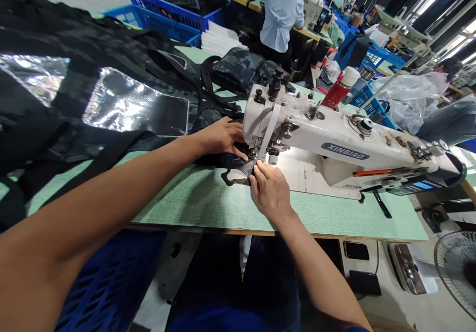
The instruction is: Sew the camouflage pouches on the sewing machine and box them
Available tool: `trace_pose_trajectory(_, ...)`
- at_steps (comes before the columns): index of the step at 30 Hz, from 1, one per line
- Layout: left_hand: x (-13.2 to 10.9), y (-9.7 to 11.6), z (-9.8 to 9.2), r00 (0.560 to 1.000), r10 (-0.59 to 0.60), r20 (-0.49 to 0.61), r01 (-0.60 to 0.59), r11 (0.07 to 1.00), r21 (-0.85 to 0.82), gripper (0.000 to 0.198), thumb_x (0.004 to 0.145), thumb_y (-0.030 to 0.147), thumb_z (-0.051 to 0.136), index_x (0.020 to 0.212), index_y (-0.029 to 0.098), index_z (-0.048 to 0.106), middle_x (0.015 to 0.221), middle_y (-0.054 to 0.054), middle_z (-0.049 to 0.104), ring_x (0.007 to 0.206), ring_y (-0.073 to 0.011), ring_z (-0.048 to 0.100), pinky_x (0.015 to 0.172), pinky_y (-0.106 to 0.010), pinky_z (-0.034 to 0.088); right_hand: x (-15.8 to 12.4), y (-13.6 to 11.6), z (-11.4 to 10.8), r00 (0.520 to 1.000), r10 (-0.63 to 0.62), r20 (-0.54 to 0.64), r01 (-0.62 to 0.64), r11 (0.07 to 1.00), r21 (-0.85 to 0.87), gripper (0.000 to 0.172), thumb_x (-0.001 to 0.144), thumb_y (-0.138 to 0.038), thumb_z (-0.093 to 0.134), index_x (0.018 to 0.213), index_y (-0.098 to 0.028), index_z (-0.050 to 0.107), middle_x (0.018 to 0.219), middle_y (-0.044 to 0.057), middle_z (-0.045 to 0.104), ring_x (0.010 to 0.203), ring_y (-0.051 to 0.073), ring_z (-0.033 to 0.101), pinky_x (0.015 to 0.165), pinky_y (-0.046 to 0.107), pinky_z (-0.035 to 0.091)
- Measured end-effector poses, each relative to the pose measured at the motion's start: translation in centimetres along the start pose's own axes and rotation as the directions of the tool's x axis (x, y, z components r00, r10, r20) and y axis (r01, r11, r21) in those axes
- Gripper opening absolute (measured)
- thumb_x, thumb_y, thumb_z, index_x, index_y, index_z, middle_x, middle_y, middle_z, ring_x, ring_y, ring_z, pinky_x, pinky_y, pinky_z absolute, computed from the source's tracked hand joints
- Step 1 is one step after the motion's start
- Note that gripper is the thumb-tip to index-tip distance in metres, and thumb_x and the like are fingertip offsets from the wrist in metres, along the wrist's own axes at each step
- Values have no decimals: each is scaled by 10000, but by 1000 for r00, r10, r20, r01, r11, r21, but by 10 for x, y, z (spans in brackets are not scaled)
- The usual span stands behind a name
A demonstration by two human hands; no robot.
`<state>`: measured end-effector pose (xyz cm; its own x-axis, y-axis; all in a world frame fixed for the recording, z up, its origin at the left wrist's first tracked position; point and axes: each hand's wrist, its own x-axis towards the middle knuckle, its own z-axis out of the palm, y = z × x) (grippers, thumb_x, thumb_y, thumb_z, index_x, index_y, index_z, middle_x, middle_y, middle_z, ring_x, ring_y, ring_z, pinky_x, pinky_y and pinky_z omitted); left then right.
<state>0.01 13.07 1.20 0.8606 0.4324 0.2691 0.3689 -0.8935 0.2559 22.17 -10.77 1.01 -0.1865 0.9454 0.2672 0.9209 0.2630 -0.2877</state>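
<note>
A small dark fabric piece (233, 170) lies under the needle area of a white sewing machine (334, 146) on the green table (193, 198). My left hand (219, 136) rests on the fabric just left of the presser foot, fingers curled down against the cloth. My right hand (269, 190) sits in front of the needle, fingertips pinched on the fabric's near edge. A large heap of black camouflage fabric with clear plastic windows (122, 103) covers the table to the left.
Blue plastic crates (167, 12) stand at the back left. A red bottle (340, 89) stands behind the machine. Another person in a light blue shirt (280, 12) works at a far table. A fan (457, 272) stands low at the right.
</note>
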Motion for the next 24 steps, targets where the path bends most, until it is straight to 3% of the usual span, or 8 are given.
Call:
trace_pose_trajectory(7, -1, 5, -1, 997, -72, -10, 72, 997, 37, 441, 921, 645, 1024, 1135, 263, 975, 1302, -140, 931, 1422, -402, 785, 1235, -521, 511, 2, 2, 0, 1000, 1, -18, -1, 1000, 9, 399, 1304, -307, 517, 1565, -212, 803, 1644, 179, 819, 1535, 337, 768, 1352, 534, 568)
trace_pose_trajectory(13, -7, 40, -25, 980, -188, 61, 178, 975, 134, 498, 1015, 696, 870, 1234, 260, 966, 1383, -76, 919, 1312, -313, 808, 1052, -371, 559, 1, -1, -2, 999, 11, -37, -11, 1000, -1, 382, 1307, -311, 498, 1458, -184, 824, 1560, 195, 846, 1500, 354, 765, 1293, 527, 580)
trace_pose_trajectory(16, -4, 58, -36, 964, -257, 72, 244, 958, 152, 465, 1088, 633, 767, 1273, 250, 955, 1378, -41, 914, 1256, -278, 791, 1017, -353, 569, -1, -1, -3, 999, 3, -38, -3, 1000, -2, 342, 1302, -326, 540, 1429, -177, 821, 1544, 209, 844, 1495, 358, 761, 1288, 527, 575)
trace_pose_trajectory(20, 9, 76, -39, 893, -440, 97, 417, 889, 190, 469, 975, 604, 826, 1228, 231, 960, 1341, -92, 909, 1273, -356, 808, 1001, -400, 607, -7, 2, 1, 997, -1, -83, 3, 1000, 24, 351, 1301, -323, 547, 1498, -181, 799, 1595, 204, 828, 1584, 365, 716, 1351, 563, 547)
trace_pose_trajectory(24, 16, 92, -43, 816, -557, 157, 523, 826, 212, 487, 980, 642, 810, 1176, 219, 951, 1240, -140, 922, 1243, -401, 836, 1009, -418, 633, -12, 4, 5, 994, -31, -105, 36, 999, 41, 380, 1299, -334, 549, 1558, -194, 788, 1665, 198, 800, 1628, 358, 702, 1398, 599, 535)
